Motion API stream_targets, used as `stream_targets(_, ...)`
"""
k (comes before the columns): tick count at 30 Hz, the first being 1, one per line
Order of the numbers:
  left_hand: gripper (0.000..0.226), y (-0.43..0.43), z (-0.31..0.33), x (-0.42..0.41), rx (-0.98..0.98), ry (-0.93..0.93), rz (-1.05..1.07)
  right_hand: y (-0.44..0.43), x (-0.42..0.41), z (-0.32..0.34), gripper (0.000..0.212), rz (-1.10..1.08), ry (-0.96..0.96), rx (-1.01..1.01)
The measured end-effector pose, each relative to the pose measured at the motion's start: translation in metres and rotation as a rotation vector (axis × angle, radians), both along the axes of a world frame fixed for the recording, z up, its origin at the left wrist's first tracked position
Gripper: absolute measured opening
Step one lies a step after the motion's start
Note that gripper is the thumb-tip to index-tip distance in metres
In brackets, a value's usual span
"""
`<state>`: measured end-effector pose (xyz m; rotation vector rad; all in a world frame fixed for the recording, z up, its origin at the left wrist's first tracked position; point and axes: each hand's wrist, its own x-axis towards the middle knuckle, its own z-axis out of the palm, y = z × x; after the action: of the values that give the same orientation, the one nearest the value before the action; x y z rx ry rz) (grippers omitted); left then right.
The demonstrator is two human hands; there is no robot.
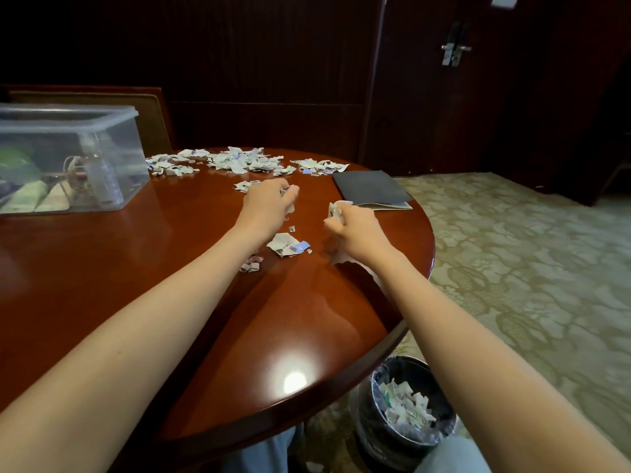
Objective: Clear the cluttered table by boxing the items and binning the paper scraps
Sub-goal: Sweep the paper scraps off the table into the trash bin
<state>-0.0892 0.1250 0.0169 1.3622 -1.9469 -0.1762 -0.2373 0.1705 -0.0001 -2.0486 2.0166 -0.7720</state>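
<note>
Torn paper scraps point(239, 162) lie in heaps along the far edge of the round wooden table point(136, 285). A smaller clump of scraps point(286, 245) sits between my hands, and a few more point(251, 266) show beside my left forearm. My left hand point(268, 204) is curled over the table and pinches a few scraps at its fingertips. My right hand point(351, 228) grips a crumpled bunch of scraps point(336, 208). A clear plastic box point(68, 158) with several items inside stands at the table's far left.
A dark notebook point(370, 189) lies at the table's far right edge. A lined bin point(406, 411) holding paper scraps stands on the patterned carpet point(512, 268) below the table's right side. A chair back point(153, 121) rises behind the box, and a dark door point(454, 97) is at the back.
</note>
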Motion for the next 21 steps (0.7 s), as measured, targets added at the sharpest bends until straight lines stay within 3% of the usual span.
stream_targets(4, 0.043, 0.002, 0.0, -0.019, 0.05, 0.062, -0.016, 0.002, -0.014, 0.002, 0.013, -0.038, -0.109, -0.062)
stream_targets(7, 0.042, 0.004, -0.001, -0.038, 0.068, 0.038, -0.045, 0.008, -0.028, 0.0, 0.011, -0.051, -0.098, -0.051)
stream_targets(11, 0.032, 0.008, 0.0, -0.069, 0.071, 0.013, -0.113, 0.017, -0.054, 0.0, 0.027, -0.112, -0.051, -0.042)
stream_targets(15, 0.033, 0.013, 0.003, -0.105, 0.061, -0.029, -0.17, 0.027, -0.083, 0.004, 0.018, -0.163, -0.067, -0.06)
stream_targets(21, 0.033, 0.026, 0.004, -0.166, 0.06, -0.035, -0.284, 0.051, -0.136, 0.0, 0.03, -0.264, -0.094, -0.05)
